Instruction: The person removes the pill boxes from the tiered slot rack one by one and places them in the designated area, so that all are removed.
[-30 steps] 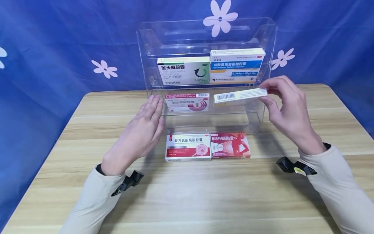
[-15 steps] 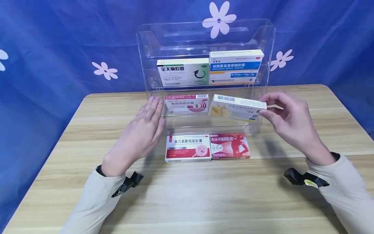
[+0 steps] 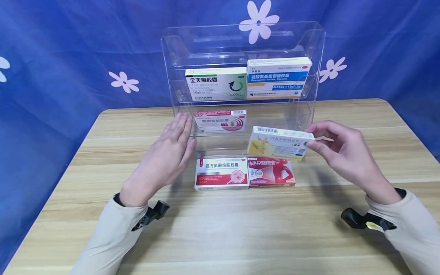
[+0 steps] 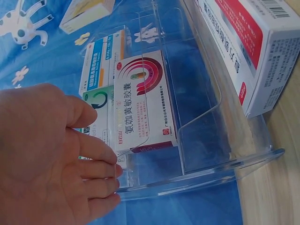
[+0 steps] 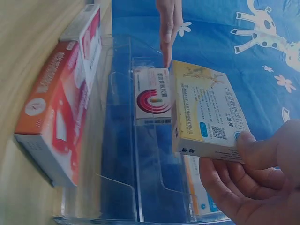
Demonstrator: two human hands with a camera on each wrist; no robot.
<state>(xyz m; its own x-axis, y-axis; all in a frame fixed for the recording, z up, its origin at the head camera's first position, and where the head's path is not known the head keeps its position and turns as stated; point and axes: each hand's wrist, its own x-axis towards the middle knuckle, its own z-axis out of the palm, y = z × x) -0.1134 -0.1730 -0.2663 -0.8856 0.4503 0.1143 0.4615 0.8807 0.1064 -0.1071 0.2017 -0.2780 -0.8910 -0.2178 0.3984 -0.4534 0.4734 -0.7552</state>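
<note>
My right hand pinches one end of a white and yellow medicine box, thumb on its printed face. In the head view the box overlaps the lower front of a clear acrylic rack. The right wrist view shows the box tilted, its front turned to the camera. My left hand has its fingers straight along the rack's left side. Near those fingers a pink and white capsule box stands in the middle tier; the left wrist view shows its pink rings.
The top tier holds a white and green box and a blue and white box. On the wooden table, before the rack, lie a red and white box and a red box. Behind hangs a blue flowered cloth.
My right hand has drawn the white and yellow box from the middle tier forward and down, turning its printed face into sight. The left hand has stayed at the rack's side.
</note>
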